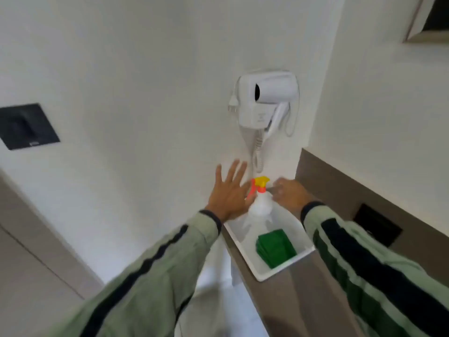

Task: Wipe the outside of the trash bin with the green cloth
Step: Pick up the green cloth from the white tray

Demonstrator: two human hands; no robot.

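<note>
Both hands are out over the far end of a white tray [306, 251] that sits on the brown worktop [323, 300], so the step in hand looks like gathering supplies, not wiping yet. The left hand [229, 194] is spread flat with its fingers [234, 170] released and splayed, just beside a clear spray bottle [260, 206] with a red and yellow trigger head; the thumb side appears to touch or nearly touch the bottle, but it grasps nothing. The right hand [290, 194] is curled on the other side of the bottle near the tray's far corner, and motion blur hides whether its fingers are clenched on anything, so that cannot be told. The green cloth [275, 248] lies folded in the near end of the tray, untouched, well short of both hands. The trash bin does not show in this view at all. A white hair dryer [266, 99] hangs on the wall above. The next move, as I judge it, calls for one hand to draw back toward the near end of the tray, pinch the folded cloth and lift it clear, then turn to find the bin
</note>
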